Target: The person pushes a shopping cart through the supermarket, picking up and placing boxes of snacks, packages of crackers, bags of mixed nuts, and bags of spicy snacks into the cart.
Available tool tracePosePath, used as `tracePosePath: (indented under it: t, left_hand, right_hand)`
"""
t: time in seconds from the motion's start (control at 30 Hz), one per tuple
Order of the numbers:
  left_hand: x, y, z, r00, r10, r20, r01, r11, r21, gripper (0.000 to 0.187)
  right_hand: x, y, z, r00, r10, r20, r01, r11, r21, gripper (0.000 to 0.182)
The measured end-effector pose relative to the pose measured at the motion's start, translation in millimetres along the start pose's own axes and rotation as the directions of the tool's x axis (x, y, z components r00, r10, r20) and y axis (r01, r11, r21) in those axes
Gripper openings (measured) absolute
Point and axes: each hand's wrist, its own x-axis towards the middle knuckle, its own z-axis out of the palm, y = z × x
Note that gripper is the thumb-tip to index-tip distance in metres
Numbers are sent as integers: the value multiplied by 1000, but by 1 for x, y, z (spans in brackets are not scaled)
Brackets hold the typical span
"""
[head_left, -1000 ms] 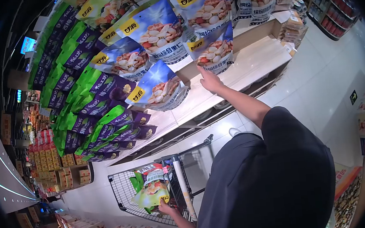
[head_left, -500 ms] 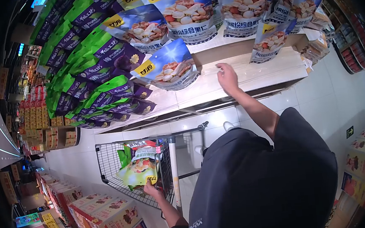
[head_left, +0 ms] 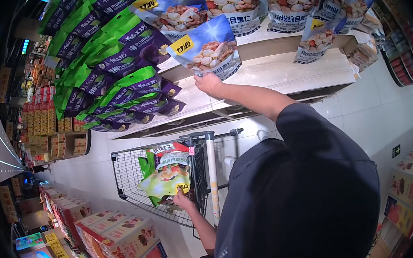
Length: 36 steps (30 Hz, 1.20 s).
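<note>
My right hand [head_left: 209, 86] is closed on the lower edge of a blue mixed nuts bag [head_left: 209, 50], which tilts at the front of the display shelf [head_left: 270, 76]. Below and to the left, my left hand [head_left: 182, 200] grips the end of a green and white nut bag [head_left: 167, 177] over the shopping cart [head_left: 135, 189]. Beneath that bag, a red pack [head_left: 166, 147] and a bright green pack [head_left: 144, 168] show in part. More blue nut bags [head_left: 293, 1] stand upright behind the tilted one.
Purple and green prune bags [head_left: 112, 63] are stacked at the left of the shelf. A smaller blue bag [head_left: 317, 39] leans near the right end. Stacked gift boxes [head_left: 127, 236] stand at the lower left. The cart handle [head_left: 213, 177] is beside my body.
My right hand has moved left and taken hold of the blue nut bag, which is now raised slightly. The cart and my left hand appear a little further right in view.
</note>
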Motion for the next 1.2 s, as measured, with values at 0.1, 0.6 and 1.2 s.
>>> tracePosePath:
  t: [0.1,0.6,1.2]
  left_hand:
    - [-1,-3,-1,994,-95,48,98,993,-69,25]
    - [-3,120,20,962,253,105,-258,966,36,29]
    - [-139,321,174,754,566,332,-190,673,-714,19]
  right_hand:
    - [-36,23,-3,1000,25,-15,-26,999,-48,26]
    - [-168,88,-37,924,365,-116,-307,886,347,21]
    - [-179,-48,-169,888,281,-363,278,299,913,51]
